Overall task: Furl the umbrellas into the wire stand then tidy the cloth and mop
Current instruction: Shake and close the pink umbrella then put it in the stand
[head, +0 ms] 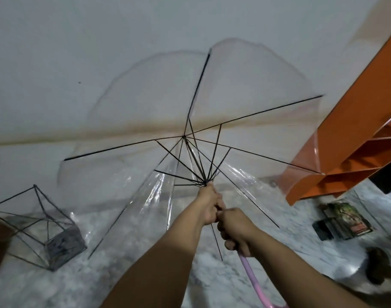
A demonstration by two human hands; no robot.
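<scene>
Left hand [209, 204] fingers curl round the umbrella [190, 121] shaft at the runner; right hand [235, 230] just behind grips the shaft above the pink handle [250, 274]. The clear canopy spreads beyond. The wire stand [37, 227] lies on the floor, far left.

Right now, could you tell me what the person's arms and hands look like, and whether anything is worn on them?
Both forearms are bare as far as the frame shows. The left hand and right hand wear no gloves; no rings, watch or bracelets are visible. No sleeve edge is in view.
</scene>
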